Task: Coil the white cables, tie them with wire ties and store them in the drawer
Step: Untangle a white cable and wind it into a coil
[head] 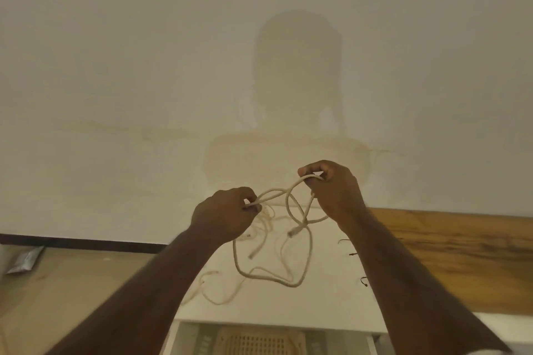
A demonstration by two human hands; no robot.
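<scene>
Left hand: my left hand (223,215) is raised in front of the wall (144,66), fingers (250,201) curled and pinching a thick white cable (277,192) at its left bend.
Right hand: my right hand (334,189) is higher and to the right, fingers curled round the same cable where it arches over and loops back down.
Cable: it spans between my two hands in the air, crosses itself once, and hangs in loose loops down to the bench (323,297); one plug end (292,232) dangles just below my right hand.
Thin cables: a tangle of thinner white cables (219,294) lies on the bench beneath, partly under the hanging loops.
Ties: three short dark wire ties (364,281) lie in a row along the bench's right side, beside my right forearm.
Drawer: the drawer (259,339) stands open under the bench's near edge, with a pale lattice basket (261,341) inside.
Floor: a grey packet (24,261) lies at far left by the dark skirting.
Wood: a brown wooden panel (461,253) runs along the right.
</scene>
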